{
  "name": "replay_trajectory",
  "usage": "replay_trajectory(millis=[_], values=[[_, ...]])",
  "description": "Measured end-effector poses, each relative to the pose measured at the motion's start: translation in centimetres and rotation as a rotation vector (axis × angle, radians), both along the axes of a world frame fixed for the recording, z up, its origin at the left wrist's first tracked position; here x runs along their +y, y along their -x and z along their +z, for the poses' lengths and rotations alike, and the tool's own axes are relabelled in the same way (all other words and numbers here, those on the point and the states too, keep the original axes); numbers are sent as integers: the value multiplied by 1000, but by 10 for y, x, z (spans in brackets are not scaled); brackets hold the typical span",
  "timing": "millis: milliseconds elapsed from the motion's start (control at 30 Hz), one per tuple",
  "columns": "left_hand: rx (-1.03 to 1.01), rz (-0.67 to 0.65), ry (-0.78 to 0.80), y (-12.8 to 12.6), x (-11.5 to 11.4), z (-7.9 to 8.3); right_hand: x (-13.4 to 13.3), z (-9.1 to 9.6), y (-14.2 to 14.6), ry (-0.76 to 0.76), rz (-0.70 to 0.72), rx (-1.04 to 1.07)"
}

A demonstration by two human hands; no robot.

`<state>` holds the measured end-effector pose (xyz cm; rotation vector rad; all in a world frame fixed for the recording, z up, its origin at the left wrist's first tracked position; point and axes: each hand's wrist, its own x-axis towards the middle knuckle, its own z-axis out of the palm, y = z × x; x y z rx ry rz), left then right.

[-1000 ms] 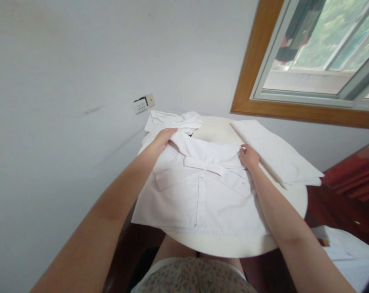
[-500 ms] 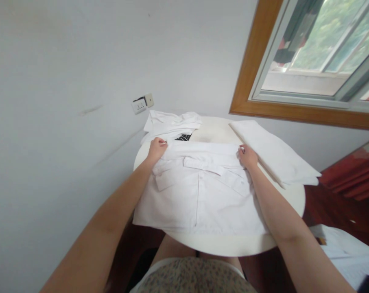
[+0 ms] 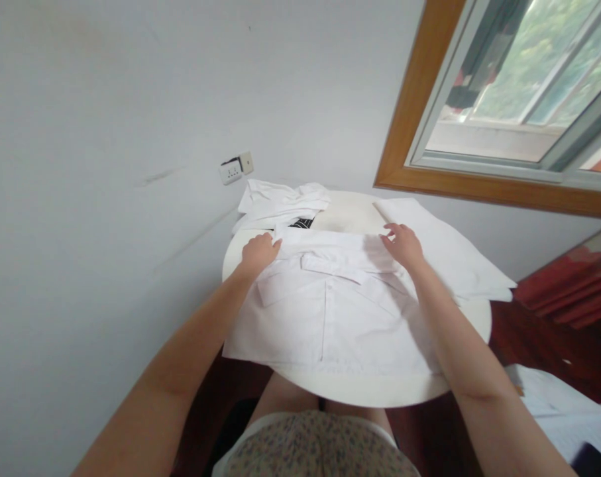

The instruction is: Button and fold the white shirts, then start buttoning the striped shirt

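A white button-front shirt (image 3: pixel 300 324) with pocket flaps lies partly folded on a round white table (image 3: pixel 370 395). Its far part is turned over into a flat band, and a white fabric strip lies across the middle. At the band's left end rests my left hand (image 3: pixel 260 253), thumb and fingers apart beside the corner. My right hand (image 3: pixel 403 246) is over the band's right end, fingers spread and slightly curled, with nothing visible in them. Whether either hand still touches the cloth is hard to see.
Folded white cloth (image 3: pixel 444 248) lies at the table's right, overhanging the edge. Crumpled white cloth (image 3: pixel 280 201) sits at the back left, near a black patterned item (image 3: pixel 301 223). A wall socket (image 3: pixel 230 172) and a wood-framed window (image 3: pixel 479 180) are behind. More white cloth (image 3: pixel 563 404) is at lower right.
Both hands have loosened from the shirt's far corners, and their fingers have opened. My right hand has shifted slightly left and up. The band now lies flat.
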<state>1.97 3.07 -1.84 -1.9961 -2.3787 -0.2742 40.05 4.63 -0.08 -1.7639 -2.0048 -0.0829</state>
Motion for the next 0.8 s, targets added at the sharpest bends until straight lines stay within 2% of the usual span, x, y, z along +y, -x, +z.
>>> replay_trajectory(millis=[67, 133, 200, 400, 567, 667, 800], values=[[0, 33, 24, -1, 2, -4, -12, 7, 17, 132, 282, 15], [-12, 56, 24, 0, 5, -11, -27, 4, 34, 251, 527, -11], [-13, 52, -6, 3, 6, -19, -41, -4, 48, 258, 623, -84], [-57, 15, -111, 16, 7, -32, -64, -26, 65, 112, 502, -293], [-101, 33, -128, 17, 9, -34, -70, -30, 72, 121, 483, -390], [-131, 39, -150, 17, 9, -35, -70, -27, 70, 121, 433, -369], [-176, 49, -164, 18, 9, -35, -69, -24, 58, 60, 366, -210]])
